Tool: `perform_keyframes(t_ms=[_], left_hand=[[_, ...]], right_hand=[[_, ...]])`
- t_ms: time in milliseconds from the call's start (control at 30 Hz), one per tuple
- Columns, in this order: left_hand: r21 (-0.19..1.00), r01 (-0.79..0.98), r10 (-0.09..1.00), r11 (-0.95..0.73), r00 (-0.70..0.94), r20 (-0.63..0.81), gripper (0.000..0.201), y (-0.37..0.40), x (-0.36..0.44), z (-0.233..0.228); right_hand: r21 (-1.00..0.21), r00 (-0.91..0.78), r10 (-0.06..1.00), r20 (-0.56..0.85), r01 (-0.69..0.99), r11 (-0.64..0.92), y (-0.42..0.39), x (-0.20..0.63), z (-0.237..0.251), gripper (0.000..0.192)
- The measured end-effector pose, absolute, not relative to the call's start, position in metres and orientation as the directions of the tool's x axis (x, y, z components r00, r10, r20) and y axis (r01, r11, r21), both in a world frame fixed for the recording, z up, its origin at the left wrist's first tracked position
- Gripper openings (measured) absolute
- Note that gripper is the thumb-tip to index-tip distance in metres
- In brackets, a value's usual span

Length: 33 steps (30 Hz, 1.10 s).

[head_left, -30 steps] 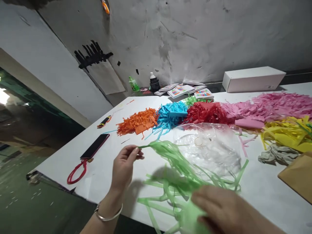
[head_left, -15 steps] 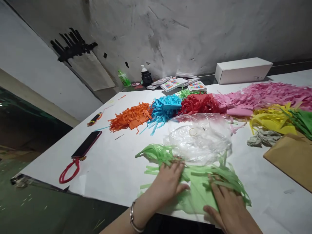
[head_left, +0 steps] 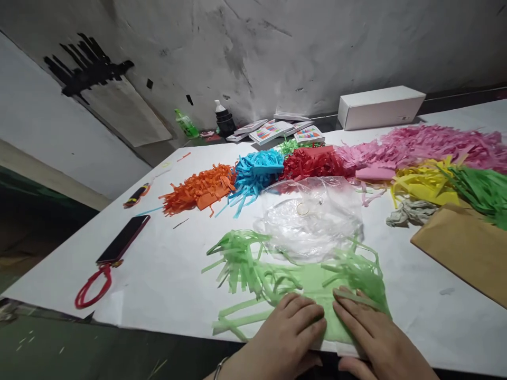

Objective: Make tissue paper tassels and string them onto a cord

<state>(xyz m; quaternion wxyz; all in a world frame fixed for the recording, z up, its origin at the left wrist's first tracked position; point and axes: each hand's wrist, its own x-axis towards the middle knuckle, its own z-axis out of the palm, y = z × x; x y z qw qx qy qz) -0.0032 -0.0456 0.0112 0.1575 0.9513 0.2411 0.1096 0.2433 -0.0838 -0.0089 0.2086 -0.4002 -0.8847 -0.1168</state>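
Table (head_left: 166, 295), near edge: paper sheet (head_left: 317, 279); left hand (head_left: 293, 327) on its near part, right hand (head_left: 372, 327) on it, just to the right.
Directly behind sheet: plastic bag (head_left: 312, 229); ring (head_left: 303, 209) on or in it, which cannot be told.
Behind bag: row of four strip bundles (head_left: 257, 171), the leftmost lying left of the bag.
Behind row: booklets (head_left: 271, 132) at centre, box (head_left: 384, 108) to their right.
Left of booklets, near wall (head_left: 277, 53): two bottles (head_left: 186, 124), side by side.
Table left: phone (head_left: 123, 240), cord (head_left: 93, 287) before it, small tool (head_left: 137, 195) behind.
Table right: envelope (head_left: 467, 248), two further bundles (head_left: 428, 182) behind it, cloth (head_left: 412, 212) at its left.
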Motion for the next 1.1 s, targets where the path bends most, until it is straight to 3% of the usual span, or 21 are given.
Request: perform_keyframes(t_ms=[133,267,400,533,667,867,1100], left_hand=[[0.332,0.391,0.487,-0.859,0.823,0.291,0.027,-0.052,-0.01,0.001],[0.293,0.419,0.506,-0.859,0.779,0.371,0.023,-0.058,-0.008,0.002],[0.359,0.405,0.527,-0.841,0.76,0.38,0.009,-0.054,-0.003,0.016],[0.423,0.417,0.569,-0.804,0.745,0.347,0.016,-0.049,0.002,0.022],[0.398,0.514,0.639,-0.76,0.701,0.317,0.02,-0.045,0.01,0.017],[0.379,0.707,0.789,-0.597,0.604,0.116,0.022,-0.028,0.024,0.011],[0.179,0.886,0.869,-0.427,0.457,-0.189,0.014,-0.007,0.041,0.022]], right_hand=[[0.091,-0.639,0.581,0.503,0.708,0.7,-0.091,0.249,-0.007,0.032],[0.019,-0.643,0.542,0.541,0.654,0.756,-0.096,0.248,-0.004,0.037],[-0.107,-0.562,0.627,0.539,0.693,0.713,-0.098,0.249,-0.007,0.033],[-0.201,-0.433,0.709,0.556,0.758,0.62,-0.102,0.247,-0.012,0.031],[-0.271,-0.311,0.751,0.583,0.797,0.54,-0.103,0.235,-0.014,0.026],[-0.386,-0.008,0.801,0.599,0.873,0.298,-0.101,0.223,-0.02,0.006],[-0.345,0.115,0.843,0.526,0.934,0.088,-0.096,0.217,-0.019,0.02]])
